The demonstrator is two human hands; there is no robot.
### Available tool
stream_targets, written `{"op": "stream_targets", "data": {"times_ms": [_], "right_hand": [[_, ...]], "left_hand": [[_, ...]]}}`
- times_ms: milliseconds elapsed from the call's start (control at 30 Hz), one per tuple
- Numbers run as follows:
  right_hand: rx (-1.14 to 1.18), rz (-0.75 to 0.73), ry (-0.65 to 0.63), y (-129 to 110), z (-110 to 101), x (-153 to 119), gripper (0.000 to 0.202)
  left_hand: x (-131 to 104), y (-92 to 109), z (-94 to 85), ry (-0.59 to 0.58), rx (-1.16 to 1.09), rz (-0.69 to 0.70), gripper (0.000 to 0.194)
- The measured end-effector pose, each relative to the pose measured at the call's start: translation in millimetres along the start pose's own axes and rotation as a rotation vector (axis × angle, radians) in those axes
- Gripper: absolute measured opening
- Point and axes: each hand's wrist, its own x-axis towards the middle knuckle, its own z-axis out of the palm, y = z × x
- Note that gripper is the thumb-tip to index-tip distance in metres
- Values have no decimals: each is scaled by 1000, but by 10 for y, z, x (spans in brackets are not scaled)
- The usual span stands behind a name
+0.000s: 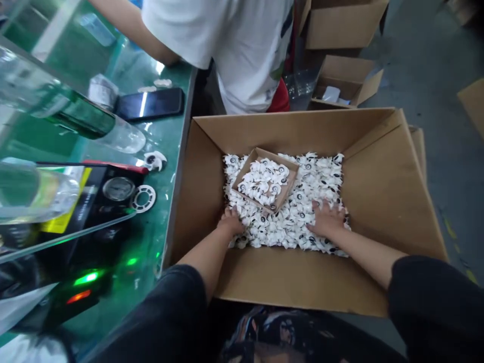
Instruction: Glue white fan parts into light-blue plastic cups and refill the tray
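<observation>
In the carton (385, 181) — seemingly plastic parts (287, 232)

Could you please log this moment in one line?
left hand: on white parts; right hand: on white parts; small box: holding white parts, resting on others inside large carton

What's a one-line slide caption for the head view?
Left hand and right hand on white parts inside a large cardboard box; a smaller box holds more.

White parts (287, 229), brown cardboard box (302, 280)
</observation>
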Motion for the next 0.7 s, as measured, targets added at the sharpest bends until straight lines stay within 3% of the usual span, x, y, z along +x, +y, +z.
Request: {"op": "stream_targets", "data": {"times_ms": [133,267,367,600,700], "right_hand": [[-50,-80,-113,-193,184,-58,104],[-42,-101,-130,-273,152,-13,103],[-53,-141,-153,-322,155,-52,102],[-55,-185,-328,-391,145,-132,88],[-52,-153,-350,-372,107,-94,94]], "left_hand": [[-70,117,339,-110,115,-34,73],[-52,245,374,-163,169,82,92],[-52,299,390,-203,190,96,102],[-53,211,454,-347,123,128,65],[-51,208,558,-364,64,111,65]]}}
